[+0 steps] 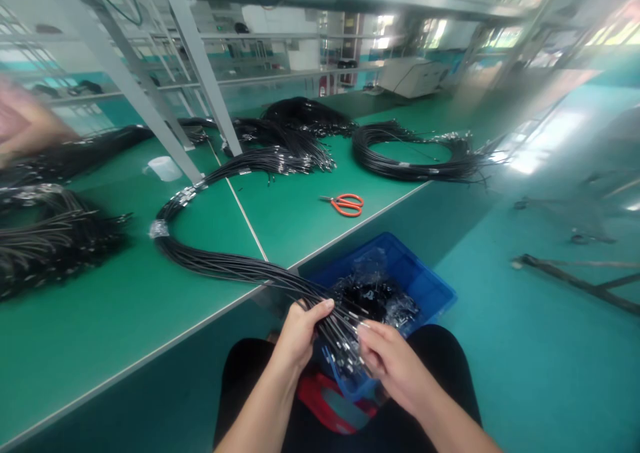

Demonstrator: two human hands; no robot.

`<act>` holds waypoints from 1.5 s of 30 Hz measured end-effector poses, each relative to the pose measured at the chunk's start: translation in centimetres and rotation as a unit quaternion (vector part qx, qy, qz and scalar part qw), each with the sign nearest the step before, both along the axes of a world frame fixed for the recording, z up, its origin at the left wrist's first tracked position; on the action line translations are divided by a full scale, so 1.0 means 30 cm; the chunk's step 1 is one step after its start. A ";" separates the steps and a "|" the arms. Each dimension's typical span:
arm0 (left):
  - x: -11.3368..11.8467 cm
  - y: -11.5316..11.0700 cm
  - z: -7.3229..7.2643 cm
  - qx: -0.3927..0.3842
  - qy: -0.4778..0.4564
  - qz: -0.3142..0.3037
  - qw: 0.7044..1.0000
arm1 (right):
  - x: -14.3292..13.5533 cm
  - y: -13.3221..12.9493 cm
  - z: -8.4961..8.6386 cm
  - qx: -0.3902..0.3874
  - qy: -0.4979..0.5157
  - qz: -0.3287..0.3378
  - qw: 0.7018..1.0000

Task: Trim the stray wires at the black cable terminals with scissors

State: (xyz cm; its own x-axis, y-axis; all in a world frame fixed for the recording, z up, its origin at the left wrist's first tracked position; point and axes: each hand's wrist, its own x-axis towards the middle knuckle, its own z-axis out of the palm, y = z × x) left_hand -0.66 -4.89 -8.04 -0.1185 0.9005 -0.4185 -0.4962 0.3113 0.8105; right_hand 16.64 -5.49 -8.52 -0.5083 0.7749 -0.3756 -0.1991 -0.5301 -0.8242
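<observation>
Cables, black and thin with metal-tipped ends, a whole bundle (220, 265) of them trailing off the near edge of the green workbench (100, 333) and down into the person's lap. Head view, the only one we have: the left hand (299, 333) is closed around the bundle just below the bench edge, thumb on top, fingers wrapped under. Right hand (393, 359) sits just beside it, fingers pinched on the silver ferrule ends (345, 346) where the cables fan out. Directly beyond the hands, off the bench edge, there's a blue plastic bin (425, 283) holding clear bags of small dark parts (373, 296). Under the hands, something red (320, 399) lies on the lap; what it is I cannot tell. Follow the bundle back up onto the bench and it curves left, banded with tape (159, 229), then arcs toward the grey shelf upright (200, 66). Right of that arc on the bench lie orange-handled scissors (345, 204), and farther right and back a coiled cable ring (410, 149). More black cable heaps (50, 239) at the bench's left end, a white cup (164, 167) near the upright, and a blurred arm of another person (25, 123) at far left.
</observation>
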 end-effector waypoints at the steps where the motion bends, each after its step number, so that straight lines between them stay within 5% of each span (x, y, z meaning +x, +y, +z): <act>1: -0.006 0.008 -0.003 -0.003 0.006 0.009 1.000 | 0.018 -0.007 0.006 -0.004 0.007 -0.003 1.000; 5: -0.027 0.027 0.001 -0.013 0.027 0.015 0.999 | 0.044 -0.022 0.023 -0.010 0.003 -0.009 1.000; 11: -0.013 0.021 0.014 -0.010 0.061 0.041 0.997 | -0.043 -0.017 0.029 0.023 -0.059 0.032 0.997; 19: -0.020 0.044 0.003 -0.015 0.066 0.059 0.996 | 0.050 -0.047 0.058 0.024 -0.098 0.042 0.994; 27: -0.016 0.038 0.019 -0.006 0.100 0.064 0.993 | -0.061 0.047 0.076 0.103 -0.134 0.024 0.985; 33: -0.009 0.047 -0.001 -0.024 0.102 0.072 0.992 | 0.012 -0.035 0.070 -0.048 -0.031 0.111 0.992; 38: -0.005 0.053 -0.011 -0.028 0.088 0.063 0.994 | -0.004 -0.090 -0.002 -0.137 0.061 0.045 0.988; 41: -0.006 0.052 -0.009 -0.029 0.087 0.058 0.994 | -0.057 -0.067 -0.030 -0.156 0.115 -0.006 0.981; 45: -0.017 0.041 0.000 -0.034 0.078 0.030 0.996 | -0.099 -0.018 -0.047 -0.202 0.150 0.005 0.968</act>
